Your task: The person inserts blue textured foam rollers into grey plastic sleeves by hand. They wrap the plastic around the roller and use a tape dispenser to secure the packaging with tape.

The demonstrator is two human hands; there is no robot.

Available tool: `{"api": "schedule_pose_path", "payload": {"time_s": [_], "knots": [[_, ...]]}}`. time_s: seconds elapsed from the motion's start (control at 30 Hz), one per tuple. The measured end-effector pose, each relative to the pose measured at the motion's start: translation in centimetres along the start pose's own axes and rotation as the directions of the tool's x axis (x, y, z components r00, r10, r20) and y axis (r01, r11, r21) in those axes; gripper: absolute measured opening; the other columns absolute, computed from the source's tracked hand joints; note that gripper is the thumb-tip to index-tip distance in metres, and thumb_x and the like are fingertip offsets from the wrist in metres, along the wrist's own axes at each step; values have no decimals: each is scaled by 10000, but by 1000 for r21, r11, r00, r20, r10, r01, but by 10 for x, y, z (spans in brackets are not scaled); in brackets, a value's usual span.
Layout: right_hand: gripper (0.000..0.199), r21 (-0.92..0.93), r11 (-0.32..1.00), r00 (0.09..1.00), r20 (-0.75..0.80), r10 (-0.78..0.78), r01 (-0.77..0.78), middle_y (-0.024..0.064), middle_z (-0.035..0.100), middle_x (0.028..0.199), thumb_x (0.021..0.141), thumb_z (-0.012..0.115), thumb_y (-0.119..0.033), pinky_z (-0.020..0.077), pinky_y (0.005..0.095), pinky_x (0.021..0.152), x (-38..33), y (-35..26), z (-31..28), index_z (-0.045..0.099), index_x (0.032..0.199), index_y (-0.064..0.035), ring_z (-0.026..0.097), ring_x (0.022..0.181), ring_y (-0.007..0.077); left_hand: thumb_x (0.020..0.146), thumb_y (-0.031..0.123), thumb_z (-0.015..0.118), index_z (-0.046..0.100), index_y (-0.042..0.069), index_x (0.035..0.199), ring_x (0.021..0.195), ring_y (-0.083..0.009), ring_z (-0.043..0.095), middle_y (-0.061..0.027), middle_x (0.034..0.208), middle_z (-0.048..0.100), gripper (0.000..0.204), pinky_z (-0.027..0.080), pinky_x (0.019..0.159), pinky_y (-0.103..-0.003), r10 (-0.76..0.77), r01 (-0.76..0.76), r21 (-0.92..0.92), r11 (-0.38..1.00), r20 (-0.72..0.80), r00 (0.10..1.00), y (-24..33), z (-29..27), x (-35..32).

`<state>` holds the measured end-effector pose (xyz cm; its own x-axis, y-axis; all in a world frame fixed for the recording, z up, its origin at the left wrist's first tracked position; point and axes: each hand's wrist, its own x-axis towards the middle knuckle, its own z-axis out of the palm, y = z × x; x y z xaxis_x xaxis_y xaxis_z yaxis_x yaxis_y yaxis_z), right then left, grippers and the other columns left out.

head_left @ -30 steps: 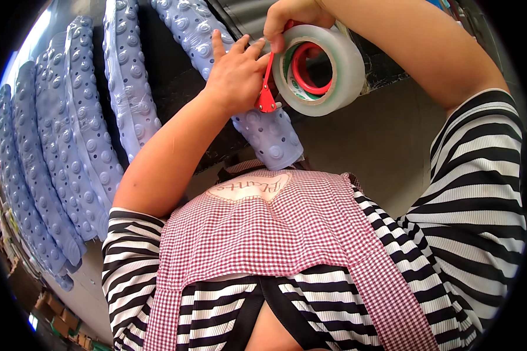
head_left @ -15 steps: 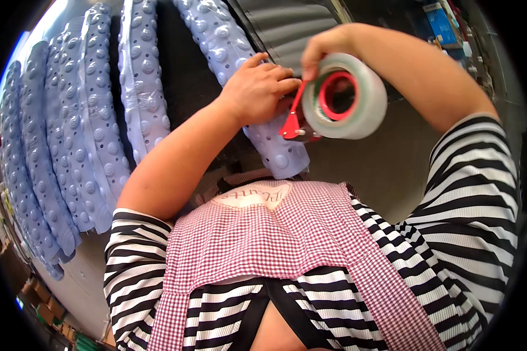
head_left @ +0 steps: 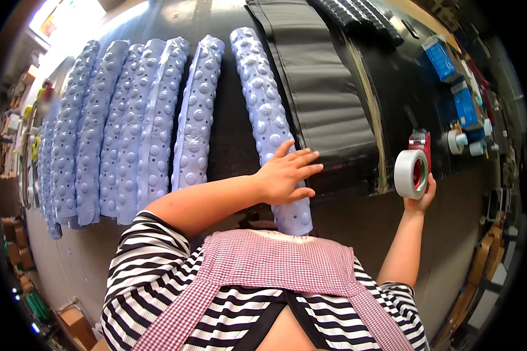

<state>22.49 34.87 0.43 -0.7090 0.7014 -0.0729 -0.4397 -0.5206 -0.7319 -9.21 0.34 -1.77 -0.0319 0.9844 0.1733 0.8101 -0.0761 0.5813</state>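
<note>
A: Item one, blue roll?
B: One blue roll (head_left: 263, 99), bumpy, plastic-wrapped; lying on the dark table (head_left: 223, 152), near end jutting past the near edge beside the checked apron (head_left: 275, 266).

A: Left hand?
B: Left hand (head_left: 284, 177), palm down over the roll's near part; fingers released and spread.

A: Right hand?
B: Right hand (head_left: 423, 202), by the near edge toward the right corner; fingers grasping a red tape dispenser (head_left: 420, 140) loaded with a wide tape roll (head_left: 401, 175).

A: Other stock?
B: Further blue rolls (head_left: 137, 128), side by side toward the left edge. One black sheet (head_left: 322, 82), just right of the first roll. Two blue boxes (head_left: 442, 58), along the right edge.
</note>
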Motion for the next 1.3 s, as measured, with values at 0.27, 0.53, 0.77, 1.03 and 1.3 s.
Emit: {"api": "schedule_pose_path", "payload": {"time_s": [0.27,0.53,0.77,1.03,1.3], "knots": [[419,-143,986,906,-401,-135,84,85,667,1229,955,619,-337,511,374,947,129,-23,-50,629,1260,-49,630,1080,218,892,544,671,179,-14,1593,1561,-400,33,-252,1674,78,1022,122,1251,-494,-613,763,162,626,-502,610,-173,-102,109],[498,-271,929,620,-693,-369,251,164,653,1245,897,678,-304,515,431,1011,195,-24,-126,617,1249,44,631,1156,317,824,552,738,32,-60,1589,1541,-456,64,-300,1660,2,1208,143,1258,-440,-774,817,-141,558,-444,452,-130,-49,89],[543,-688,726,505,-633,-587,-18,174,662,1248,901,660,-359,530,421,963,185,-37,-181,653,1249,58,663,1101,307,699,446,878,1,-37,1593,1470,-423,318,-333,1593,238,1342,303,1192,-419,-920,750,-534,390,-205,333,-5,-4,24],[361,-911,233,639,42,-768,340,128,671,1252,963,612,-56,491,351,999,152,5,-20,621,1322,-14,635,1146,237,770,51,809,141,-19,1579,1240,-265,561,-165,1396,510,1052,452,1066,-393,-801,-25,-941,336,-300,517,-12,-9,16],[1122,-272,927,723,581,373,-259,163,537,1383,697,881,-565,453,365,1044,79,76,168,353,1525,-23,549,1252,256,885,176,790,178,44,1582,1221,-226,567,-142,1442,476,938,489,1024,-383,-326,-343,-728,594,-608,724,76,-34,135]]}}
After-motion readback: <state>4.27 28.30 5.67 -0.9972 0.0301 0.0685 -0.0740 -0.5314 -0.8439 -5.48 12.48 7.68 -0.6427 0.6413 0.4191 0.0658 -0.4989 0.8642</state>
